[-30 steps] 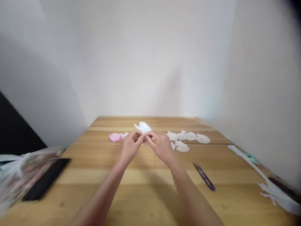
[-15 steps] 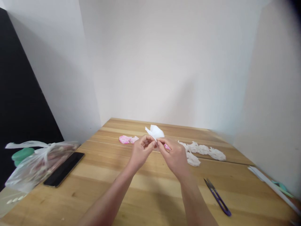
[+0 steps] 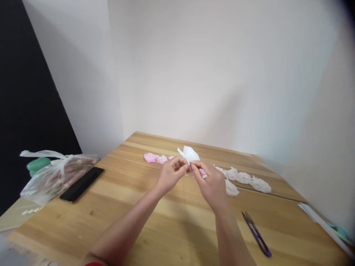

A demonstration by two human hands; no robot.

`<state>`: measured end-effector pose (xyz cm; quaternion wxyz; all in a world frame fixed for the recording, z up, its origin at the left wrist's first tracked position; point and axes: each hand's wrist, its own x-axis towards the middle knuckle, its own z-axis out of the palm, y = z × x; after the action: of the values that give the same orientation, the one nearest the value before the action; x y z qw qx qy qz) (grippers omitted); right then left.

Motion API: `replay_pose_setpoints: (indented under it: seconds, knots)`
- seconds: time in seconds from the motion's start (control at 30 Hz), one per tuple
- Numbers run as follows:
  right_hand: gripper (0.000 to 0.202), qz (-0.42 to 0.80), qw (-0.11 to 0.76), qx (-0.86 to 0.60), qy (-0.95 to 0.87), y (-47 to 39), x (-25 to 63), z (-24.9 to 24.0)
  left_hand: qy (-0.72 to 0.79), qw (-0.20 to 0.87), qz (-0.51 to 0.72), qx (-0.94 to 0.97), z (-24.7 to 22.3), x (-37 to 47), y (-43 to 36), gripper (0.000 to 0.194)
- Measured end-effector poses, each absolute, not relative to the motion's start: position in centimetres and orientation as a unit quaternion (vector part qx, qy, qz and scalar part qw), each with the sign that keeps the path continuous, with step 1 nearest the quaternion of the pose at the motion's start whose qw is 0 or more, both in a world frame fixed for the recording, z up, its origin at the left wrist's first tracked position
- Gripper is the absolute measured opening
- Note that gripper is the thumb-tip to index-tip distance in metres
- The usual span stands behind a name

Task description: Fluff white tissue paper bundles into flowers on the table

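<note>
Snips with purple handles [image 3: 260,241] lie at the near right of the desk [image 3: 172,229], points away from the person, beyond the right forearm. White strips [image 3: 316,218] run along the right edge, while a black phone [image 3: 82,186] and a knotted clear bag [image 3: 59,178] flank the left, so sideways room is mostly the wood between phone and left forearm. Further in, the left hand [image 3: 172,173] and right hand [image 3: 212,183] meet, thumbs and fingers pinched narrow on the gathered base of a thin white piece [image 3: 190,154], cloth or paper, which fans out beyond them. Over the last second the view has swung left, yet the pinch looks the same, suggesting careful, small finger work. Just past the hands sit crumpled white pieces [image 3: 244,177] to the right and a pink-and-white piece [image 3: 150,157] to the left; bare wood reaches the far edge, then wall.
</note>
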<state>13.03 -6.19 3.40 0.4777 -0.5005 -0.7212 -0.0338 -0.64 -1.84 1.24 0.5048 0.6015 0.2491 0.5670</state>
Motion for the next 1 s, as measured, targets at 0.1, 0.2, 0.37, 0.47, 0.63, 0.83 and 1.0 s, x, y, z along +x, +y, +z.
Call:
replay_pose_setpoints:
  seconds: [0.1,0.2,0.37,0.47,0.63,0.83,1.0]
  knots:
    - [0.019,-0.006,0.483,-0.506,-0.715,-6.17,13.16,3.4,0.248,0.523,0.563,0.59,1.22,-0.71,-1.7,0.018]
    - [0.02,0.011,0.481,-0.508,-0.714,-6.11,13.33,3.37,0.244,0.539,0.559,0.581,1.14,-0.74,-1.58,0.02]
    - [0.023,0.015,0.476,-0.498,-0.724,-5.94,13.49,3.22,0.235,0.537,0.56,0.585,0.88,-0.66,-1.45,0.019]
    - [0.023,0.009,0.469,-0.507,-0.723,-5.93,13.44,3.23,0.234,0.534,0.562,0.587,0.88,-0.65,-1.38,0.02]
    - [0.022,0.017,0.469,-0.511,-0.721,-6.06,13.38,3.4,0.232,0.539,0.554,0.59,1.1,-0.78,-1.43,0.024]
    - [0.02,0.017,0.469,-0.501,-0.727,-6.05,13.44,3.38,0.223,0.546,0.55,0.591,1.13,-0.88,-1.48,0.025]
    - [0.017,0.015,0.462,-0.513,-0.723,-5.98,13.27,3.32,0.232,0.534,0.553,0.596,0.91,-0.84,-1.31,0.018]
